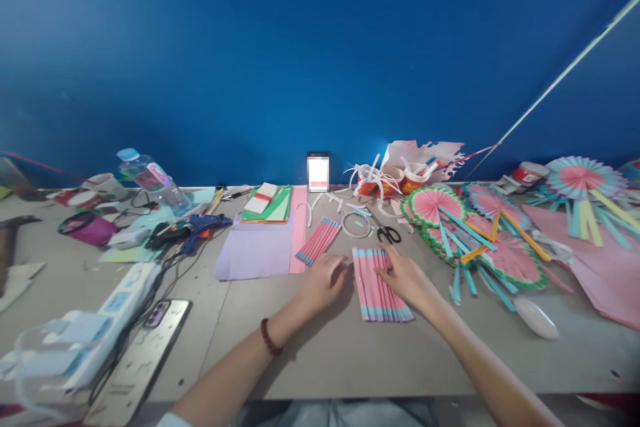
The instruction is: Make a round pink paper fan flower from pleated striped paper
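A pleated pink paper [370, 287] with light blue and lilac bands at its ends lies partly spread on the table in front of me. My right hand [407, 283] is on its right side, thumb and forefinger bent over the folds and gripping them. Just left of the paper hovers my left hand [323, 283], loosely curled, thumb and forefinger apart, with nothing seen in it. Beyond my left hand lies a second folded pink paper [319, 240], its pleats pressed closer together. Black-handled scissors [389, 234] rest behind the pleated paper, near a clear ring of tape [356, 224].
Lilac sheets [260, 253] and a green stack [275, 207] lie left of centre. A blue glue gun [203, 230], power strip [117, 320], phone [145, 353] and bottle [155, 177] are further left. On the right are watermelon paper fans [515, 257] and a white oval object [537, 318].
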`<state>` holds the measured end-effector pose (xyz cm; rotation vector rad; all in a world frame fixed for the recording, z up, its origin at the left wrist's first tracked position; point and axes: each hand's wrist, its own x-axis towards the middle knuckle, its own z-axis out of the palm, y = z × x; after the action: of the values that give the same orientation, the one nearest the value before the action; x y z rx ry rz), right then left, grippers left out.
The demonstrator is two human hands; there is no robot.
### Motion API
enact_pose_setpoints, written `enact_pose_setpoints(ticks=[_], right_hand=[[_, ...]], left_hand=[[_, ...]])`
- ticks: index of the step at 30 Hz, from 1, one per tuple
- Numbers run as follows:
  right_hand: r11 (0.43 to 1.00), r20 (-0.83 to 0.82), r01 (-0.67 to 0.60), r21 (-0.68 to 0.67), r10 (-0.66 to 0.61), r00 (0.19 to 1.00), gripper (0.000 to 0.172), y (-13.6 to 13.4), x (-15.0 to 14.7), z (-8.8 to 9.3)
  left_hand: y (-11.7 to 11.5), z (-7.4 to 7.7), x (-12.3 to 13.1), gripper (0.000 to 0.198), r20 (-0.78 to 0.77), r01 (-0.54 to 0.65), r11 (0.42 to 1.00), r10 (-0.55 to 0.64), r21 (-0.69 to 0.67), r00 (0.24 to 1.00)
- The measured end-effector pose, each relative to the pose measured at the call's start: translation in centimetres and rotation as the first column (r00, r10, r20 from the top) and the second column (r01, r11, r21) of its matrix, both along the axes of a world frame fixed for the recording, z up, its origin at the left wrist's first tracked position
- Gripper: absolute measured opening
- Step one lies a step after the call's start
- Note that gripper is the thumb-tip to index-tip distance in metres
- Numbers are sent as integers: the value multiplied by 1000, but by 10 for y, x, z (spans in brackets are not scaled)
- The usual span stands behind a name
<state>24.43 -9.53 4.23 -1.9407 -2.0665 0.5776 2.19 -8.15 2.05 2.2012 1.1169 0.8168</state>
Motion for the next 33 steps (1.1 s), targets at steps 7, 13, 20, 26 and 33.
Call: enact_pose_setpoints(ticks=[7,13,20,26,33], right_hand=[[999,-115,-27,43,32,993,41,-3,-10,-10],[998,-120,-62,10,62,991,43,-5,-13,-9],[995,53,-75,72,71,996,46,-4,-27,-11],[995,-95,-46,84,54,994,42,12,-33,7],[961,-437,87,262,38,899,37,17,-48,13]], left_hand=[[3,-4,0,27,190,-51,973,95,-224,977],[3,-2,0,30,170,-65,973,105,-223,980],[0,-5,-3,31,328,-48,971,125,-233,937],[3,-3,-2,34,431,-107,926,268,-361,862],[9,10,1,41,672,264,745,316,-613,670]])
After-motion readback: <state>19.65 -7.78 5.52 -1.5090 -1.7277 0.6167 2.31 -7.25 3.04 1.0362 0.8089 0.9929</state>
